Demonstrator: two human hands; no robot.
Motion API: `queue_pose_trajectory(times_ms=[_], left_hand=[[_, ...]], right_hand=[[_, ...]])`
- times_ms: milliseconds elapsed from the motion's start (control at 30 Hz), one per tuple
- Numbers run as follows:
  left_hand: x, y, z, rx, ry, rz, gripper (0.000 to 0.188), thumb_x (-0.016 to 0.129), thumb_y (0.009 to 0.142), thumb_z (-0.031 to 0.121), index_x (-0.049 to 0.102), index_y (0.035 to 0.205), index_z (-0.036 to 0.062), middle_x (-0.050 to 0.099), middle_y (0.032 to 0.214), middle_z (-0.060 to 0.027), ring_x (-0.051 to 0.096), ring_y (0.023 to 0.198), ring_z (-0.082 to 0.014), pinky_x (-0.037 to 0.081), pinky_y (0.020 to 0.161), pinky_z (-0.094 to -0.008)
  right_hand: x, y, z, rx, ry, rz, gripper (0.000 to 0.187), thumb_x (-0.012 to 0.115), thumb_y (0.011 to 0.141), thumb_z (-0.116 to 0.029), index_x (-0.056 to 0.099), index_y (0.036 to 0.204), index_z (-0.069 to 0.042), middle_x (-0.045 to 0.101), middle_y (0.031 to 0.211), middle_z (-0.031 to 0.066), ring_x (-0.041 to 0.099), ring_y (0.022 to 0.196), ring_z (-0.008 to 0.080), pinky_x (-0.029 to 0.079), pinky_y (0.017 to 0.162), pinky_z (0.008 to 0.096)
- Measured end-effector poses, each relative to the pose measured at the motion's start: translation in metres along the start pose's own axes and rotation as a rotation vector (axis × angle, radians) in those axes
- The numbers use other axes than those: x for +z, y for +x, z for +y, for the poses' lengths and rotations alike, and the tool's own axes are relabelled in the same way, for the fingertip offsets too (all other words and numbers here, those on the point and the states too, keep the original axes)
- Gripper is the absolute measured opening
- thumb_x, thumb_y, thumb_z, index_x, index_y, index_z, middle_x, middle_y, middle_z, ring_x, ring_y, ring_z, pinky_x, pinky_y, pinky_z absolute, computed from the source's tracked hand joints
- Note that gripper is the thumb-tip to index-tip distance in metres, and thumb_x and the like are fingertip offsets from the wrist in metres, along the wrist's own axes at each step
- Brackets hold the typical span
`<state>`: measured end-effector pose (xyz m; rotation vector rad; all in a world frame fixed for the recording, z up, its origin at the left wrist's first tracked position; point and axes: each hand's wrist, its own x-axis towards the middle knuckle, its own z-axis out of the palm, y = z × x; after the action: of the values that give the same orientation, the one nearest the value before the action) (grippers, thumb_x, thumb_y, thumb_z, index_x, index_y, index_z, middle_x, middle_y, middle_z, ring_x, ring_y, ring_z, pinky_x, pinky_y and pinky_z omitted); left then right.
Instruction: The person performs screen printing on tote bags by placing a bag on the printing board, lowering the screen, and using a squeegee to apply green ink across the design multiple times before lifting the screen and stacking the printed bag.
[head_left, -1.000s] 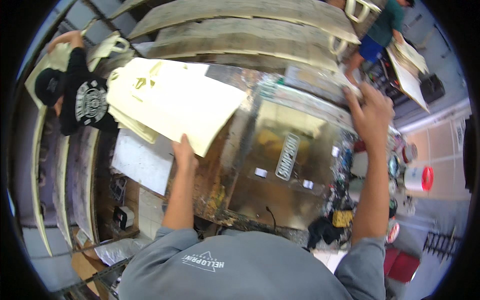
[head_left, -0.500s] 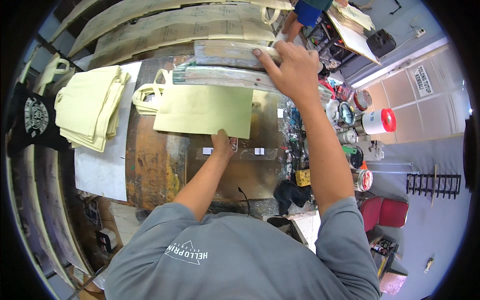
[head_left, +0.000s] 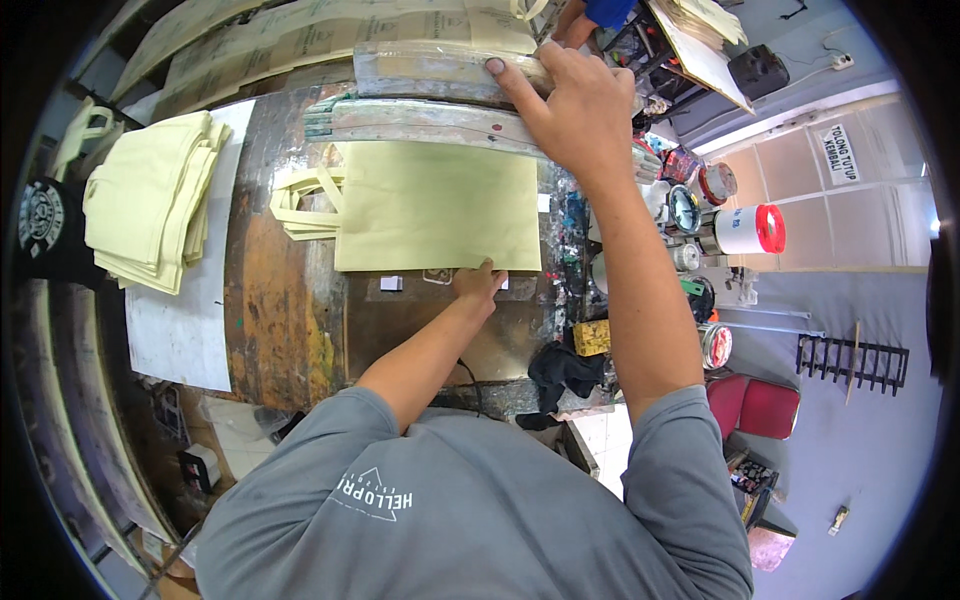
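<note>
A pale yellow tote bag (head_left: 440, 205) lies flat on the worktable, its handles (head_left: 308, 203) spread to the left. My left hand (head_left: 478, 283) pinches the bag's near edge, thumb on top; its other fingers are partly hidden. At the table's far side, my right hand (head_left: 580, 105) is wrapped round a worn, tape-covered wooden frame (head_left: 440, 78), thumb on the near face and fingertips hidden behind. A second paint-stained wooden bar (head_left: 430, 122) runs just beyond the bag's far edge.
To the left, a stack of pale yellow bags (head_left: 155, 195) rests on a white board (head_left: 185, 335). Paint tubs (head_left: 745, 230), a yellow sponge (head_left: 592, 337) and a black cloth (head_left: 565, 375) line the right side. Another person's arm (head_left: 572, 25) shows at the back.
The bag has shifted right and lies straighter, my left hand moving right with it. My right hand stays on the wooden frame. The view has moved slightly.
</note>
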<state>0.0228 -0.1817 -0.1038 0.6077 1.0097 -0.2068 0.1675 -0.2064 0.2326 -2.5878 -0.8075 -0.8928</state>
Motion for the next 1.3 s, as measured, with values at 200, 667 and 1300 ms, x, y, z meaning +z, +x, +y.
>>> queue_pose_trajectory(times_ms=[200, 667, 1300], left_hand=[[-0.013, -0.029, 0.042, -0.080, 0.518, -0.215, 0.030, 0.072, 0.103, 0.029, 0.066, 0.096, 0.0005, 0.068, 0.075, -0.0100, 0.068, 0.064, -0.0211, 0.061, 0.062, -0.0362], [0.098, 0.164, 0.237, 0.857, 2.453, -0.497, 0.086, 0.081, 0.082, 0.058, 0.052, 0.141, 0.0019, 0.057, 0.144, -0.0254, 0.054, 0.134, -0.0376, 0.042, 0.113, -0.0484], [-0.083, -0.196, 0.229, 0.254, -0.162, -0.681, 0.111, 0.043, 0.096, 0.086, 0.030, 0.161, -0.0025, 0.052, 0.151, -0.0305, 0.055, 0.139, -0.0417, 0.041, 0.124, -0.0533]], right_hand=[[0.003, -0.003, 0.003, -0.022, 0.016, 0.026, 0.059, 0.066, 0.096, -0.064, 0.070, 0.084, -0.006, 0.066, 0.074, 0.0135, 0.065, 0.077, 0.0326, 0.036, 0.077, 0.0473], [-0.006, 0.026, 0.006, 0.091, 0.072, -0.125, 0.060, 0.062, 0.099, -0.061, 0.061, 0.073, -0.006, 0.061, 0.070, 0.0145, 0.057, 0.072, 0.0297, 0.038, 0.077, 0.0430], [0.011, -0.080, 0.008, -0.128, 0.027, -0.419, 0.053, 0.083, 0.084, -0.043, 0.059, 0.117, -0.010, 0.069, 0.108, 0.0106, 0.067, 0.107, 0.0339, 0.045, 0.086, 0.0512]])
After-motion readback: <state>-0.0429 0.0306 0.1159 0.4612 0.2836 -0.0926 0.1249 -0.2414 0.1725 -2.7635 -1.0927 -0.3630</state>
